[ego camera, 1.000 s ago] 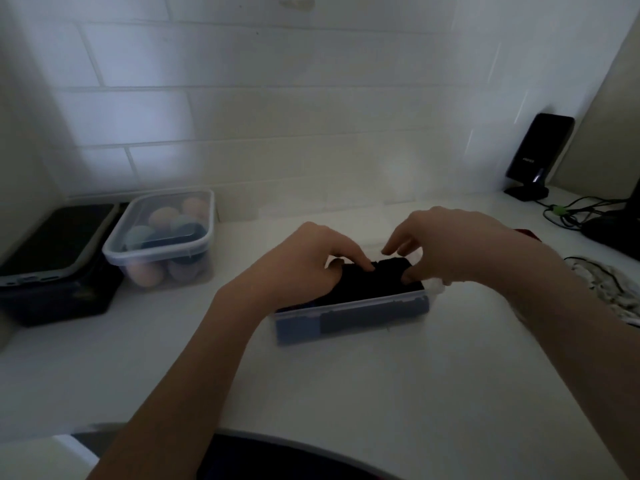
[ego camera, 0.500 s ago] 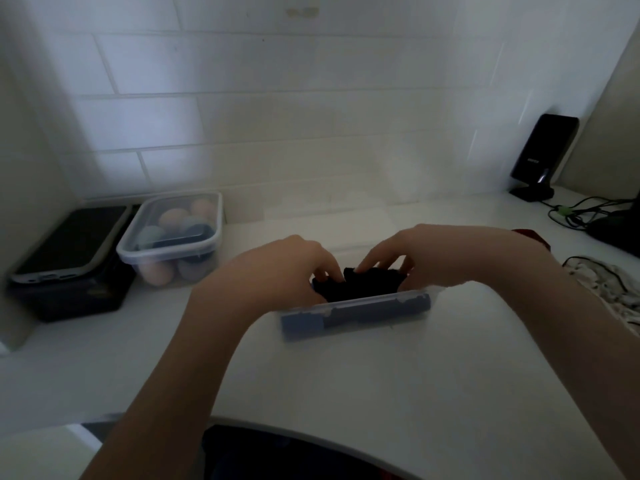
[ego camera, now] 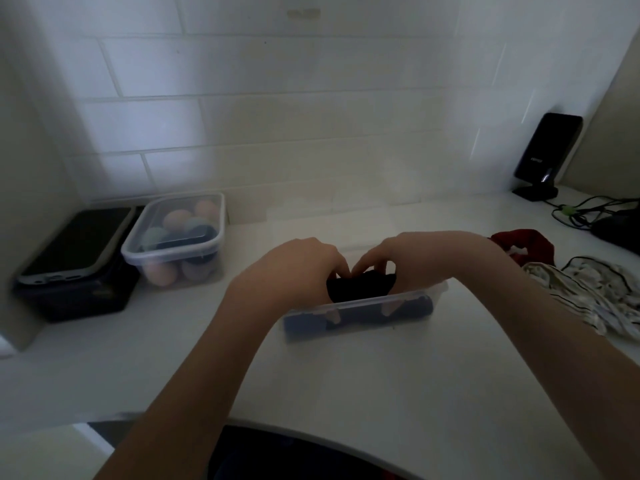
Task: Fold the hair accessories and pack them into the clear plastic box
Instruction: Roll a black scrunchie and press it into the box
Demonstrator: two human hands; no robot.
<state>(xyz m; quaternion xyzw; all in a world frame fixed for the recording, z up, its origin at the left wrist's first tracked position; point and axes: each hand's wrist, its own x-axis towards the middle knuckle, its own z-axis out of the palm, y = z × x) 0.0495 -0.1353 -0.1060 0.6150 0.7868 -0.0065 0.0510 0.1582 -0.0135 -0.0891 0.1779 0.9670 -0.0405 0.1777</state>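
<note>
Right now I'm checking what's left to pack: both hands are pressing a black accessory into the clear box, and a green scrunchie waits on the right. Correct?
Not quite: the waiting scrunchie is red, as the head view shows. Both hands, left hand and right hand, are on the black accessory in the clear box.

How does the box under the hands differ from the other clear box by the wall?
The box under the hands is long, shallow and lidless; the box by the wall is deeper, squarer and lidded. The first holds dark fabric, with the left hand and right hand gripping it; the second holds pastel rounded items and sits untouched. Both are clear plastic on the white counter.
</note>
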